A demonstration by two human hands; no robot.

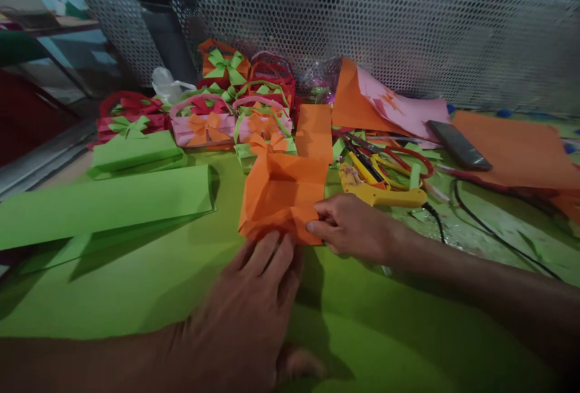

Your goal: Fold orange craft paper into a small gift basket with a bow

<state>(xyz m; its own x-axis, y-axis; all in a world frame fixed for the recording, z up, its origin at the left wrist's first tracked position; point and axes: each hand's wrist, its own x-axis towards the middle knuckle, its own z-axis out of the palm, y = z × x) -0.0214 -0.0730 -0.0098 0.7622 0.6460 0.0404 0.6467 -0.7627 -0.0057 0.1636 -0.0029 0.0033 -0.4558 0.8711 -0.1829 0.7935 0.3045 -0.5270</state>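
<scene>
A folded orange paper bag [294, 192], open at the top, sits in front of me on the green surface [181, 284]. My right hand [357, 230] pinches its near right corner between thumb and fingers. My left hand [254, 302] rests against the bag's near side with fingers stretched forward and thumb spread apart. The fingertips of that hand partly cover the near edge. Just behind the bag stands a small green paper bag [244, 153] with an orange bow [269, 143].
Finished-looking paper bags with bows [203, 124] stand behind. Folded green sheets [109, 203] lie left. At right are a yellow glue gun [385, 194], scissors [408, 157], a black phone [458, 144], cables and orange sheets [516, 145]. A dark bottle [165, 31] leans near the perforated metal panel [362, 12].
</scene>
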